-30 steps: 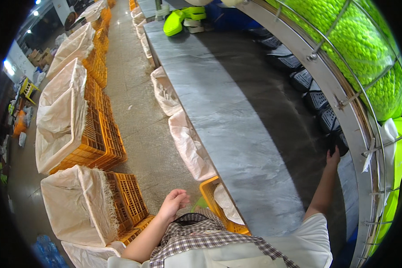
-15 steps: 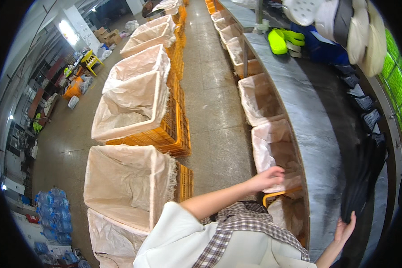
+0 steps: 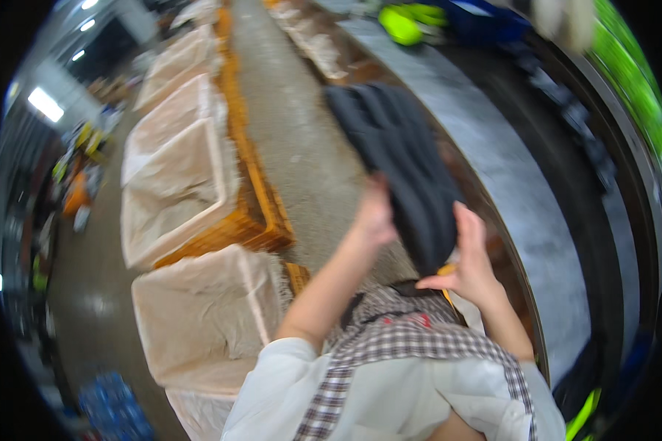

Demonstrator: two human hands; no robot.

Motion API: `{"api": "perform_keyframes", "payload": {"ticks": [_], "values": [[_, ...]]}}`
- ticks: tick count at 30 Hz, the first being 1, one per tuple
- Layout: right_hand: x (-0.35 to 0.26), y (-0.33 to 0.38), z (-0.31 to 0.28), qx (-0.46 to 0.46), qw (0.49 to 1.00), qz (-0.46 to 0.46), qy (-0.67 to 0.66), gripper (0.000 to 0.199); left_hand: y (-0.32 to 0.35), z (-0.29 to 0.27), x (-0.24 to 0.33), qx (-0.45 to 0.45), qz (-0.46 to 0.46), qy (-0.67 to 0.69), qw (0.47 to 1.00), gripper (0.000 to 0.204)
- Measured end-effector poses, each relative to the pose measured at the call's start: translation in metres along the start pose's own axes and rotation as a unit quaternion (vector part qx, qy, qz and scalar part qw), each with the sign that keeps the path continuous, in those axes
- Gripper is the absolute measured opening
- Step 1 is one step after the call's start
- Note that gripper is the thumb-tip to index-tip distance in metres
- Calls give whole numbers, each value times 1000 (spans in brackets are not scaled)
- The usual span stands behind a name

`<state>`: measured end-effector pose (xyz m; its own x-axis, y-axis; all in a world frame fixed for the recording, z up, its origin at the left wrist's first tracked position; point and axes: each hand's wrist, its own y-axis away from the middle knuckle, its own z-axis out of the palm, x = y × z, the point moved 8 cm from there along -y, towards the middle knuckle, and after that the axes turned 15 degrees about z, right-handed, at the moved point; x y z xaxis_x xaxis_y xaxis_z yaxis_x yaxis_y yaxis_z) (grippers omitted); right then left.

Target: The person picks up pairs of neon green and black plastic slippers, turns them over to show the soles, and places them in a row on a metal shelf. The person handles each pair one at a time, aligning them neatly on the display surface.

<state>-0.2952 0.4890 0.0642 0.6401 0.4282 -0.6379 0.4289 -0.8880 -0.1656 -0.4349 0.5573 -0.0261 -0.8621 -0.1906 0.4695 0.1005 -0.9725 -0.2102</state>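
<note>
A bundle of long, black, sole-shaped pieces is held up in front of my body, its far end tilted to the left. They lie pressed together in rows; blur hides their exact kind. My left hand grips the bundle's left side, with its fingers partly hidden behind it. My right hand is closed on the near right end, its thumb stretched toward the near edge. Below the hands is my checked apron.
Yellow crates with pale cloth liners line the left side. A long grey bench curves along the right, with lime-green clogs and dark blue material at its far end. Blue water bottles stand lower left.
The black bundle has come off the bench and moved left in front of me. My left hand, which held nothing, now grips it too. The view has turned.
</note>
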Motion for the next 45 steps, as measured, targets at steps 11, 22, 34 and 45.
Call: {"api": "perform_keyframes", "payload": {"ticks": [11,22,34,45], "values": [[11,5,-7,-60,948,36,-310,82,22,41,-11,-53,-64,90,992,40],[23,17,-7,-59,911,56,-404,76,35,44,-35,57,-128,92,986,47],[50,2,-2,-28,923,165,-347,84,34,11,-42,-60,-88,-109,988,43],[56,8,-5,-9,954,89,-288,88,36,27,-4,-169,58,-291,940,44]]}}
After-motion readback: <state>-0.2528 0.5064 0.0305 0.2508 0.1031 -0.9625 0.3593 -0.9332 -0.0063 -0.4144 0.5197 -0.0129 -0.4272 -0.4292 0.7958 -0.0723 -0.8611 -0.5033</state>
